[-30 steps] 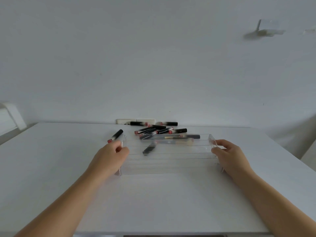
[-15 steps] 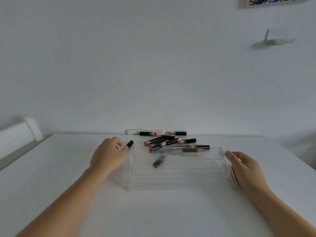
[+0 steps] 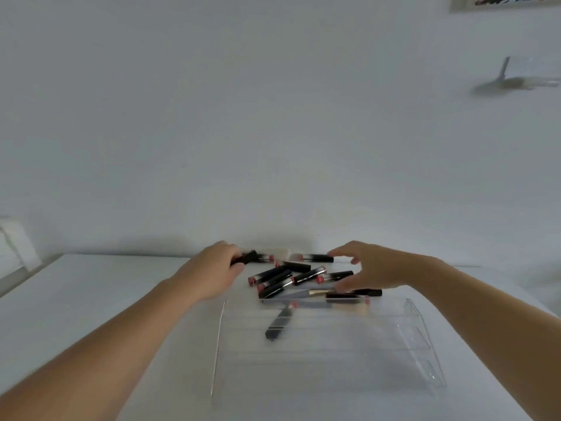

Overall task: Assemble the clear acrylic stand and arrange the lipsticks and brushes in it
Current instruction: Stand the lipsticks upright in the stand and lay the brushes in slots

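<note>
A white table [image 3: 91, 314] stands against a white wall. The clear stand [image 3: 328, 350] sits near its front edge, and lipsticks [image 3: 288, 278] lie heaped just behind it. The left hand [image 3: 212, 275] curls around a dark tube [image 3: 246, 258]. The right hand [image 3: 373, 268] hovers over the heap with fingers spread and empty.

From my feed I see a white table [image 3: 91, 299] running back to a plain white wall [image 3: 243, 117]. Where the two meet, a white socket strip [image 3: 280, 251] sits low against the wall. High on the right, a small clear shelf [image 3: 522, 82] juts from the wall, blurred, throwing a soft shadow to its left. At the top right corner the lower edge of a framed picture [image 3: 504, 1] shows. At the far left edge stands a white piece of furniture [image 3: 13, 241]; I cannot tell what it is.
</note>
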{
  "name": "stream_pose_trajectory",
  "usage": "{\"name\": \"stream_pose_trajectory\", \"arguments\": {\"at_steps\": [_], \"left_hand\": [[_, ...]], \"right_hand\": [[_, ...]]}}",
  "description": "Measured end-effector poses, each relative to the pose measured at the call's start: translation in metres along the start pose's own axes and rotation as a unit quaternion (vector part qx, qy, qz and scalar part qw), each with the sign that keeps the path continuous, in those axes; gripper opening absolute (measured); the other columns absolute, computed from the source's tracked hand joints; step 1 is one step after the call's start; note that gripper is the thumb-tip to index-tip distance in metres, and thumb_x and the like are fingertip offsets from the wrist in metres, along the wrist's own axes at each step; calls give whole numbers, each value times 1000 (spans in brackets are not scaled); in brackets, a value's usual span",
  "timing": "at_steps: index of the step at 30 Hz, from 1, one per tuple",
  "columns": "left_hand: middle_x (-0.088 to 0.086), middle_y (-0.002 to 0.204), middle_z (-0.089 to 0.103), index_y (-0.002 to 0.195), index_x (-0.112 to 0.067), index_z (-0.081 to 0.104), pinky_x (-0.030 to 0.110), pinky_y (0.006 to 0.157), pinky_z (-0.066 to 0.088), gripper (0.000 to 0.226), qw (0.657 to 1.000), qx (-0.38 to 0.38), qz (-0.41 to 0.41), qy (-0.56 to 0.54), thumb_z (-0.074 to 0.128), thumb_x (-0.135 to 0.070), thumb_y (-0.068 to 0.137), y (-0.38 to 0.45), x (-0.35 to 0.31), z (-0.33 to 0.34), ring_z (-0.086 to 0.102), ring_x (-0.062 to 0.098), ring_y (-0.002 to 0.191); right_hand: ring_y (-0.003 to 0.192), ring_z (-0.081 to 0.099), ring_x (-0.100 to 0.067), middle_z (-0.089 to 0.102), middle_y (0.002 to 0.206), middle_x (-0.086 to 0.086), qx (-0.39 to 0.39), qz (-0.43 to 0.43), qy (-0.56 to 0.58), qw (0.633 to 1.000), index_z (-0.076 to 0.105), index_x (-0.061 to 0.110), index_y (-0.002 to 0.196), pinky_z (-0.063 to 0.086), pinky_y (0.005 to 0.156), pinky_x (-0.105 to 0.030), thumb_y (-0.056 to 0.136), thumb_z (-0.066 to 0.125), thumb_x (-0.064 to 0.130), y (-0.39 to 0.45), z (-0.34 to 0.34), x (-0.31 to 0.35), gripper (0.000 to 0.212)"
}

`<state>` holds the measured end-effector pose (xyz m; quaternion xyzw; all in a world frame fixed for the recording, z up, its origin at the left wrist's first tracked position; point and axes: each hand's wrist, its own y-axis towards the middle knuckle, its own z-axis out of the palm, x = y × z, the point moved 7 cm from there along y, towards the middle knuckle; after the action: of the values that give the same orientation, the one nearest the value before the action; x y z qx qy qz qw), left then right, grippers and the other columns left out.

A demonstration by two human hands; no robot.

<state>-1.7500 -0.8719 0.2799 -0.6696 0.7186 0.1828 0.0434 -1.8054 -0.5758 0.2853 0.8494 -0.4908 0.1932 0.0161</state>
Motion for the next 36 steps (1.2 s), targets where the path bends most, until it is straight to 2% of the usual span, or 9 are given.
{"name": "stream_pose_trajectory", "arguments": {"at_steps": [3,6,11,14,19,21,29,32,36], "left_hand": [[-6,99,53,96,-23,62,38,79,50,12,996,58,62,40,57,-33,94,27,-25,14,59,18,88],[-4,98,55,89,-23,59,37,75,51,11,990,105,63,77,56,-33,89,45,-36,29,59,20,87],[-6,83,60,88,-23,58,32,57,40,19,985,144,66,73,55,-41,91,55,-47,48,57,13,72],[-8,85,57,94,-24,56,33,61,43,30,980,161,72,96,57,-54,91,54,-52,56,57,14,74],[-1,89,64,95,-19,55,38,72,52,32,970,202,68,118,59,-50,88,53,-56,61,63,22,80],[-2,92,65,98,-21,55,40,80,55,33,968,215,65,114,56,-52,89,52,-54,62,64,22,84],[-10,100,63,110,-27,55,30,78,47,27,967,228,76,83,52,-50,95,42,-42,64,61,15,91],[-8,100,64,111,-23,57,26,71,43,29,967,220,78,102,50,-48,97,38,-34,59,61,16,89],[-5,92,58,96,-24,51,35,74,47,20,961,244,63,115,51,-44,100,32,-21,53,57,17,81]], "right_hand": [[132,38,-5,33,152,22,24,-29,-28,999,28,45,152,31,104,-25,70,67,75,34,13,6,95],[132,40,-6,34,152,21,19,-40,-33,998,28,46,151,32,101,-26,73,61,67,56,21,11,88],[103,50,-8,48,123,14,3,-65,-60,996,48,39,140,41,83,-26,79,56,43,69,29,23,61],[95,54,-14,50,102,13,12,-85,-80,993,56,34,116,46,75,-28,79,61,36,72,37,34,37],[84,58,-14,59,96,6,49,-68,-82,993,55,26,108,49,66,-31,78,65,35,75,37,45,33],[76,57,-10,59,89,7,76,-59,-91,991,52,27,107,43,59,-28,77,68,37,78,38,51,35],[62,64,-13,64,84,7,93,-70,-101,988,43,43,132,62,66,-38,68,75,46,90,41,77,72],[67,70,-21,66,83,1,99,-60,-120,986,48,33,120,62,64,-41,71,70,47,94,49,79,56],[64,63,-20,65,81,-3,76,-67,-189,977,49,27,85,59,63,-38,87,54,29,105,59,80,6]]}}
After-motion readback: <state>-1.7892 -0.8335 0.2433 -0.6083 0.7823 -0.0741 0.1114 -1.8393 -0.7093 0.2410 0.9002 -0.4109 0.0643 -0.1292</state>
